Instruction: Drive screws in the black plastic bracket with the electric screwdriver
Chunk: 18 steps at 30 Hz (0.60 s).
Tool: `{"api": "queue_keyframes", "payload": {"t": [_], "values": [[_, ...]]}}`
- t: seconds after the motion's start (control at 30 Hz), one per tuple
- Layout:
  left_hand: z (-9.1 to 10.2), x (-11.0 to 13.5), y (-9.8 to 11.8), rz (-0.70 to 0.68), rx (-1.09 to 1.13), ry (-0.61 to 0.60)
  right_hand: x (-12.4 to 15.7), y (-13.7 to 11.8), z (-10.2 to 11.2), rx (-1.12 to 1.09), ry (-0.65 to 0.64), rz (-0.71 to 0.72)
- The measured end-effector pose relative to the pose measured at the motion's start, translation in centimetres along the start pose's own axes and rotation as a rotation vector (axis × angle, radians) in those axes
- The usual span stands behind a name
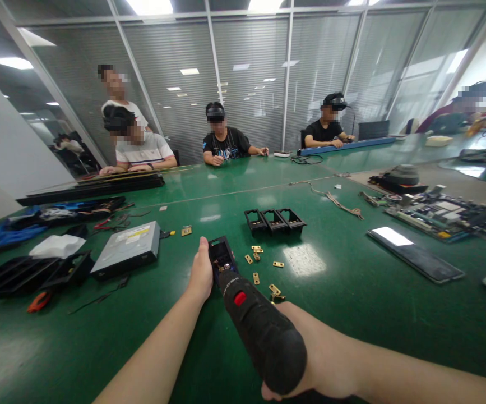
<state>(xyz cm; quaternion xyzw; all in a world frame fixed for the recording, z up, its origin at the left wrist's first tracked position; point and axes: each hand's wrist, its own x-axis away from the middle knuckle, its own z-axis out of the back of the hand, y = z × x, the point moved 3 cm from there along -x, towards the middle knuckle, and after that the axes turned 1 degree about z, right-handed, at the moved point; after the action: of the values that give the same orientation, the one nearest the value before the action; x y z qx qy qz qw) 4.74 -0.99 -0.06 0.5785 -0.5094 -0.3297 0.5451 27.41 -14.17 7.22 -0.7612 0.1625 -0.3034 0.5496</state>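
My left hand (201,271) is closed on the left side of a small black plastic housing (222,251), its thumb along the edge. In my right hand (297,336) is a black cordless drill (263,331) with a red button, gripped by the handle. The drill's front end points into the housing, where small metal parts show; the tip itself is hidden. Several small brass plates (256,278) with holes lie on the green table just right of the housing. Beyond them stand three joined black plastic frames (274,220).
An optical drive (128,249) lies to the left, near black trays (28,275) and an orange-handled tool (38,302). A phone (415,255) and a circuit board (447,210) lie to the right. Several people sit across the green table (377,325).
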Motion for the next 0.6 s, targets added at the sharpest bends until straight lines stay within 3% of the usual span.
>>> {"api": "queue_keyframes", "payload": {"t": [0.6], "values": [[-0.07,0.12,0.24,-0.006,-0.012,0.013,0.22,-0.04,0.12,0.022,0.006,-0.069]]}}
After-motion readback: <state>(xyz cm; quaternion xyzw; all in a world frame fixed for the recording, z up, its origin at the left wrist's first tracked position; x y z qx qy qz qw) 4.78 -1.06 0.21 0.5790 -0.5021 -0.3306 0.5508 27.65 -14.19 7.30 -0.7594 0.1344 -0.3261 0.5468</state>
